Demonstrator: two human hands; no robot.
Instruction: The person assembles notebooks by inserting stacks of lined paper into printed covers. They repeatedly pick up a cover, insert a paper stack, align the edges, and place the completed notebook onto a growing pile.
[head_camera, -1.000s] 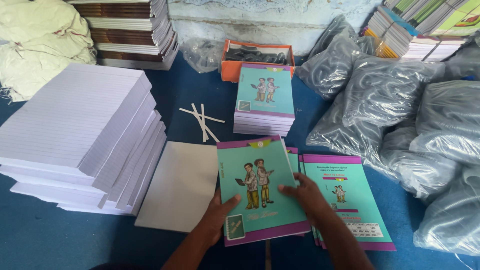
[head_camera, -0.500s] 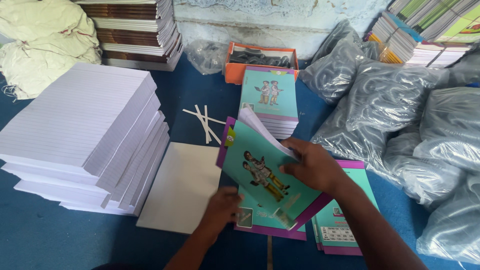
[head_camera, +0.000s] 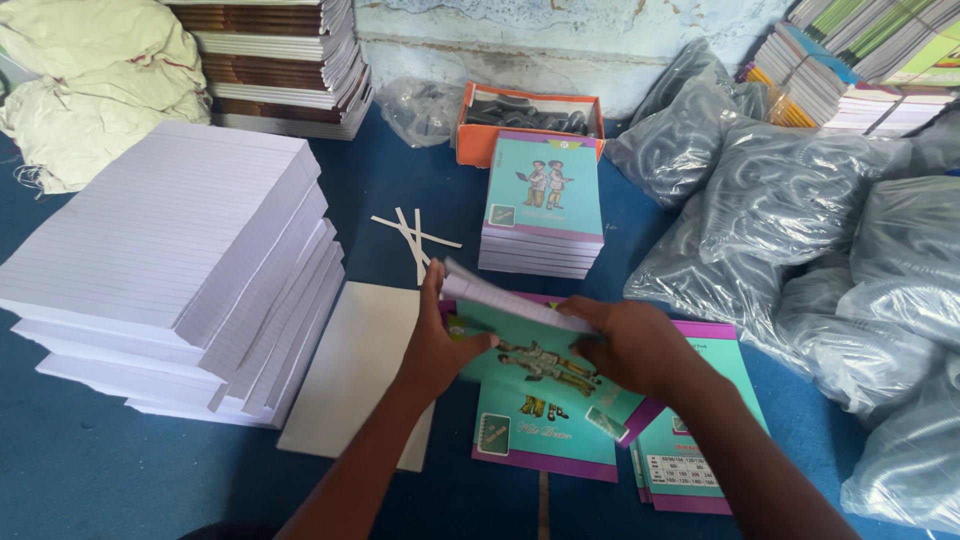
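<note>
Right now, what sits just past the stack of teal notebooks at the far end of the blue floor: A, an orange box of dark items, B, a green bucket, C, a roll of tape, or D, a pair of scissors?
A: an orange box holding dark items sits directly behind the stack of teal notebooks, near the wall.

Hands: two, left (head_camera: 437, 345), right (head_camera: 632, 345). Orange box (head_camera: 478, 140): one. Paper strips (head_camera: 415, 238): three. Grey card (head_camera: 355, 370): one. Far booklet stack (head_camera: 543, 205): one.
</note>
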